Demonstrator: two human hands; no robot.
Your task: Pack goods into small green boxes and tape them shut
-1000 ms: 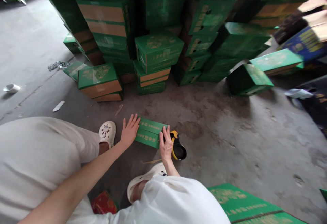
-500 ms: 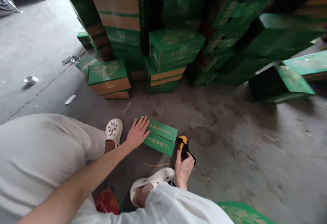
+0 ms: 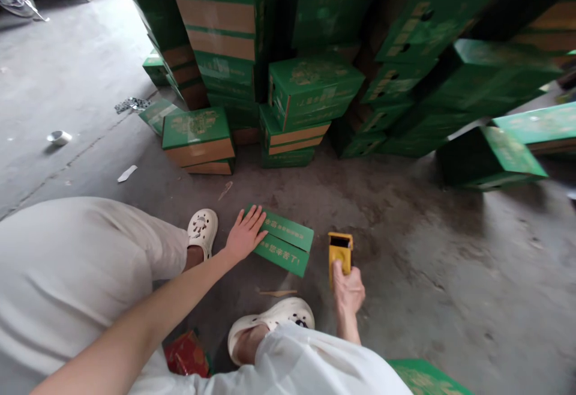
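A small flat green box [image 3: 284, 242] with printed lettering lies on the concrete floor in front of my feet. My left hand [image 3: 244, 234] rests on its left end, fingers stretched out flat. To the right of the box, my right hand [image 3: 347, 290] is closed round a yellow and black tape dispenser [image 3: 340, 252], held just above the floor and apart from the box. My white clogs [image 3: 202, 230] show beside and below the box.
Stacks of green and brown cartons [image 3: 310, 92] fill the back and right. A low pair of cartons [image 3: 198, 141] stands left of them. Another flat green carton [image 3: 427, 380] lies at the bottom right. A red packet [image 3: 184, 354] sits by my foot. Scraps litter the floor at left.
My right hand left the box, took up the tape dispenser and lifted it to the right, turning its yellow face up. My left hand stayed on the box.
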